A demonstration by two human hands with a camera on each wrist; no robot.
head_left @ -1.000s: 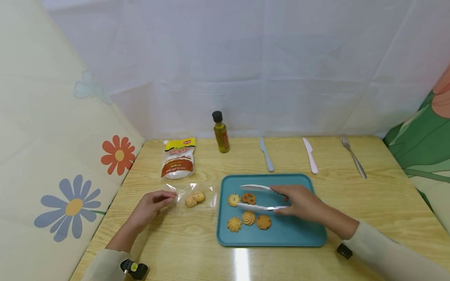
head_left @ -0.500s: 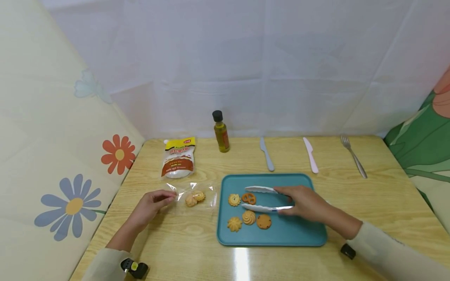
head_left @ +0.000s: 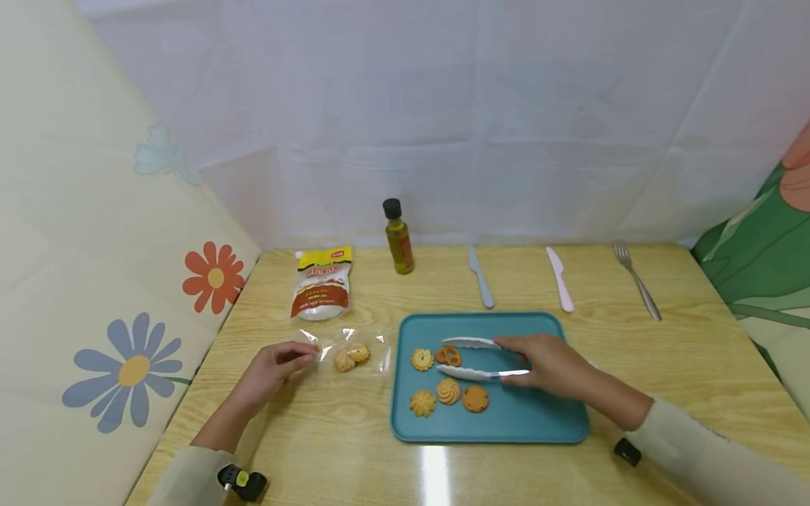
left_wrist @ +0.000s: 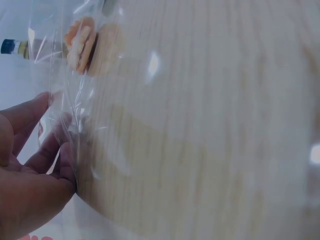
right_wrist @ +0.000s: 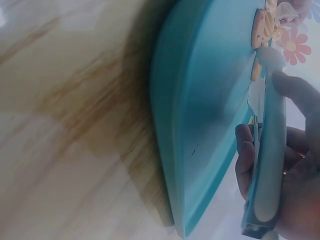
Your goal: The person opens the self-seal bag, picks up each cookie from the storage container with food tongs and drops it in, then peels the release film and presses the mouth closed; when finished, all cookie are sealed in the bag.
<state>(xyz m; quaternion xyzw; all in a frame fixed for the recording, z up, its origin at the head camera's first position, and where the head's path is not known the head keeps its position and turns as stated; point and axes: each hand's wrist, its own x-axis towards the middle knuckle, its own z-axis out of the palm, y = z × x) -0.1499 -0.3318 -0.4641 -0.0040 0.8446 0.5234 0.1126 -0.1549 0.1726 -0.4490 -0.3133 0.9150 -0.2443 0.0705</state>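
Observation:
My left hand (head_left: 276, 372) pinches the left end of a clear plastic bag (head_left: 381, 344) lying on the table. Two cookies (head_left: 351, 357) are inside it; in the left wrist view the bag's film (left_wrist: 75, 100) stretches past the fingertips. My right hand (head_left: 549, 365) grips a pair of tongs (head_left: 471, 373) over the blue tray (head_left: 538, 425). The spread tong arms lie on either side of a pretzel (head_left: 448, 356). Around it on the tray are a round cookie (head_left: 422, 359), a star-shaped cookie (head_left: 422, 403), a swirl cookie (head_left: 448, 391) and a dotted cookie (head_left: 475, 398).
Behind the bag lies a printed pouch (head_left: 322, 284), with a bottle of yellowish liquid (head_left: 399, 242) standing to its right. A blue knife (head_left: 481, 277), a pink knife (head_left: 560, 280) and a fork (head_left: 637, 282) lie beyond the tray. A white cloth (head_left: 468, 140) hangs behind the table.
My right hand has drawn the tongs slightly to the right, and their tips are now either side of the pretzel. My left hand and the bag have stayed in place.

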